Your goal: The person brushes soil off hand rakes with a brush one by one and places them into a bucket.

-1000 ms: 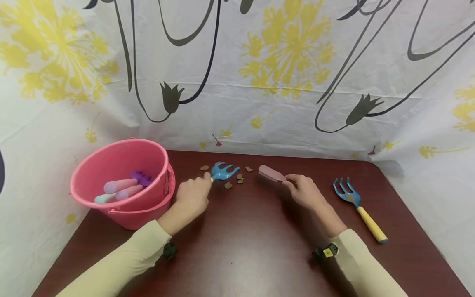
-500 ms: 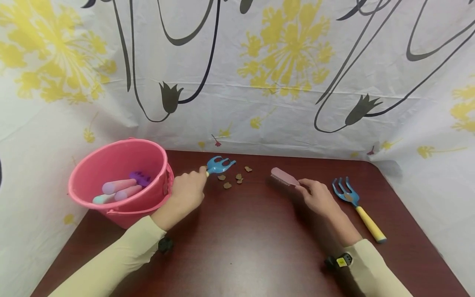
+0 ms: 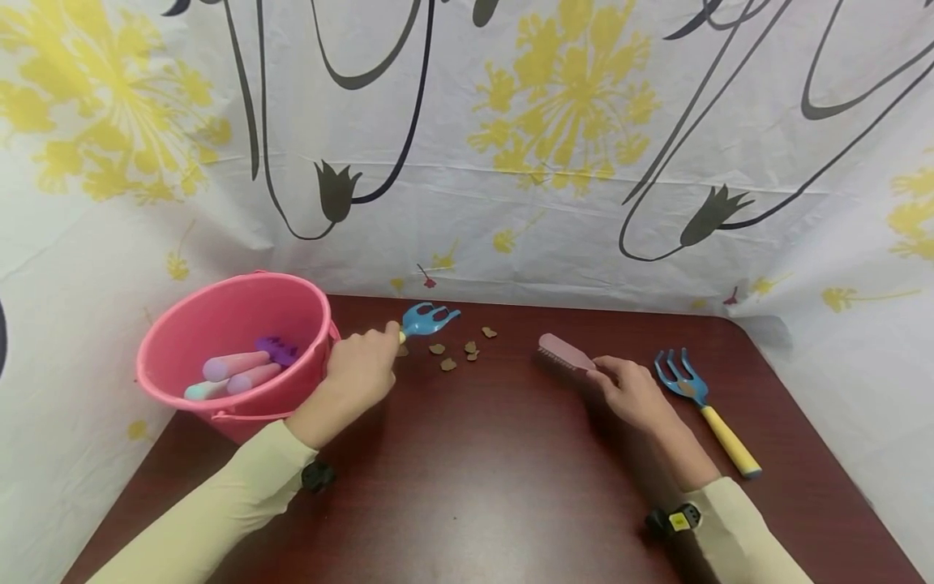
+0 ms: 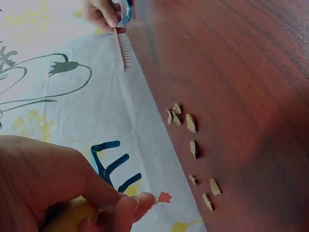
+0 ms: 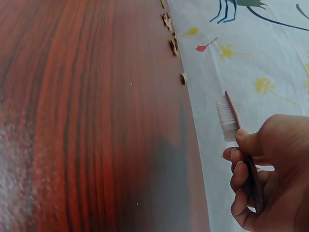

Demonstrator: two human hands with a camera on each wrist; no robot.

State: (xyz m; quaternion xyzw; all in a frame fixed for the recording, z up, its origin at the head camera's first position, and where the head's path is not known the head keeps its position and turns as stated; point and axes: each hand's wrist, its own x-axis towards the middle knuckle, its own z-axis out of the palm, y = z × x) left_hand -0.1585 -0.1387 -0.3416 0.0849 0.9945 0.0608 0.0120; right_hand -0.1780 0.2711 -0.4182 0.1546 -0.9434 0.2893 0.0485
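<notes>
My left hand (image 3: 362, 369) grips the yellow handle of a small garden hand fork, whose blue head (image 3: 423, 320) points right. In the left wrist view its tines (image 4: 118, 164) stand above the table. My right hand (image 3: 636, 396) pinches a pink brush (image 3: 564, 351) by its handle, thumb along the back. The brush's pale bristles (image 5: 227, 118) face the table side in the right wrist view. Several small flat brown pieces (image 3: 448, 365) lie scattered on the table between the two tools, nearer the fork. A second blue fork (image 3: 684, 381) with a yellow handle lies to the right of my right hand.
Pink buckets (image 3: 241, 284), one nested in another, stand at the left beside my left forearm. Pastel handles (image 3: 237, 367) and a purple piece (image 3: 277, 350) lie inside. A patterned white sheet (image 3: 438, 211) hangs along the back edge of the dark brown table (image 3: 474, 487).
My left hand has drawn the fork leftward and slightly up, uncovering a brown piece. My right hand has moved right with the brush, away from the scattered pieces.
</notes>
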